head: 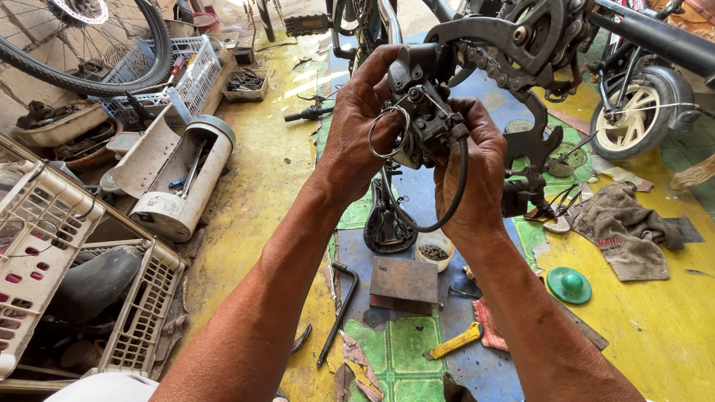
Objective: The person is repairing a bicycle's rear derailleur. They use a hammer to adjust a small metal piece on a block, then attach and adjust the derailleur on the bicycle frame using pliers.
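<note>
The rear derailleur (424, 112) sits up at chest height between both hands, a grimy black mechanism with its spring and pivot facing the person, and it looks joined to the chain and cage assembly (532, 45) hanging just above and to the right of it. A black cable housing (447, 201) loops down from its lower right side and curls back under, while a thin wire ring (387, 132) dangles off its left face. The left hand (361, 119) wraps the body from the left, fingers curled firmly over the top, thumb pressed near the ring. The right hand (477, 160) closes around the lower right part, fingers folded tight where the housing enters. I'd judge the step in hand to be seating or adjusting the cable at the derailleur; the next move seems to call for a steady grip from one hand and fine finger work from the other. Below lie a small dark metal block (404, 284), a little white cup of small parts (434, 251), a bent hex key (339, 309), a yellow-handled cutter (456, 340) and a green round cap (570, 284), with a grey rag (625, 227) off right.
</note>
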